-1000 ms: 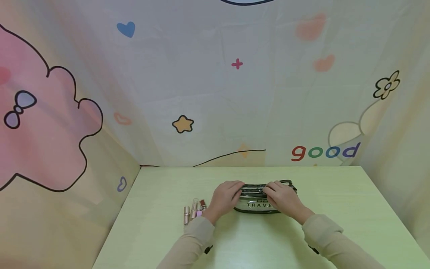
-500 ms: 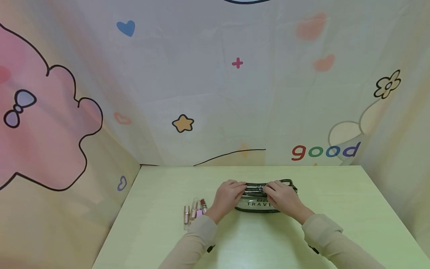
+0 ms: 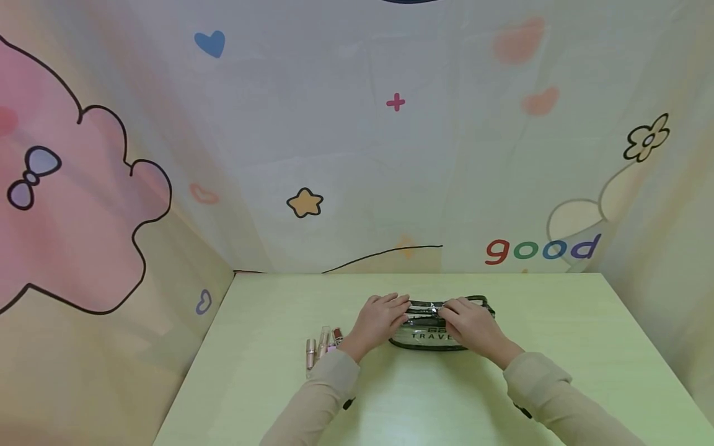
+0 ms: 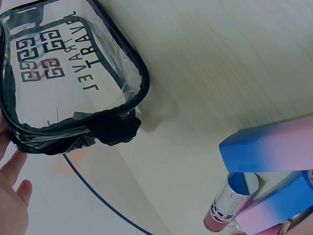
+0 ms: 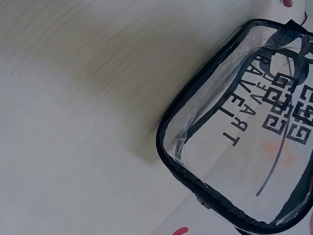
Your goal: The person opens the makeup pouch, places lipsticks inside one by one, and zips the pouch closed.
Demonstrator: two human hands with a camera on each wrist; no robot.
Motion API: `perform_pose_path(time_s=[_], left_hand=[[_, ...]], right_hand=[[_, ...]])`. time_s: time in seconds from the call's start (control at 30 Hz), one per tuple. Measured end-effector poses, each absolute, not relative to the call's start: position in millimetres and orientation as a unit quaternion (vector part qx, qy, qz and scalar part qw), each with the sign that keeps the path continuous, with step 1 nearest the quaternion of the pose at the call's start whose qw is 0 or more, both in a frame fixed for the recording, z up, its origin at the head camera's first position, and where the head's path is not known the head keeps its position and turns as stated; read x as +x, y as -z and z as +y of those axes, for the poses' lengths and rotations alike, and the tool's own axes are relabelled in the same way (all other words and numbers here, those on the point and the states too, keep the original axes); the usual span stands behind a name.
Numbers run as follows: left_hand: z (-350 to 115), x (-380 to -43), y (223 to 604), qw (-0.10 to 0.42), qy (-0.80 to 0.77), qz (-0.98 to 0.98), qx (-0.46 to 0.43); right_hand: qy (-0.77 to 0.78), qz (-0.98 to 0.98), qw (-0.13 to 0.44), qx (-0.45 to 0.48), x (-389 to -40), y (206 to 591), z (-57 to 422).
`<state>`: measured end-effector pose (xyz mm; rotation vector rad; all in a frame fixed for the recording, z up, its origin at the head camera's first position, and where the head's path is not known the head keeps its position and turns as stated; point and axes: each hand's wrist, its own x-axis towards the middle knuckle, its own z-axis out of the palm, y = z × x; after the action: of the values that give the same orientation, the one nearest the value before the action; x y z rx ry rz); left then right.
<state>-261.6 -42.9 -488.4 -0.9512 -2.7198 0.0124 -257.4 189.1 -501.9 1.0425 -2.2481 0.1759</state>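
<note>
A clear toiletry pouch [image 3: 426, 339] with black trim and the word TRAVEL stands on the table, seen close up in both wrist views. My left hand [image 3: 379, 322] holds its upper left edge, the fingers laid over the top. In the left wrist view, the fingers [image 4: 13, 169] meet the pouch's black border. My right hand [image 3: 474, 325] grips the top edge right of the middle, thumb in front. Most of that hand lies outside the right wrist view. The fingers hide the zipper's exact position. Left of my left wrist lie several lip cosmetics, including a lipstick tube [image 3: 310, 354].
In the left wrist view, blue-and-pink square tubes [image 4: 274, 147] lie beside a lip gloss tube [image 4: 227, 203]. The pale table [image 3: 446, 409] ends at a patterned cloth backdrop [image 3: 346, 155]. Cloth walls also flank both sides.
My left hand has shifted slightly right and up along the pouch's top edge, its fingers more spread. My right hand and the pouch stay nearly in place.
</note>
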Motion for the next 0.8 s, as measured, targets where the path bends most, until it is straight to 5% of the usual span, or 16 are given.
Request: perform_pose_path(time_s=[0.8], left_hand=[[-45,-261,482,0.064,0.028,-0.943,-0.324]], right_hand=[[-0.047,-0.858,0.335,0.386,-257,501,207]])
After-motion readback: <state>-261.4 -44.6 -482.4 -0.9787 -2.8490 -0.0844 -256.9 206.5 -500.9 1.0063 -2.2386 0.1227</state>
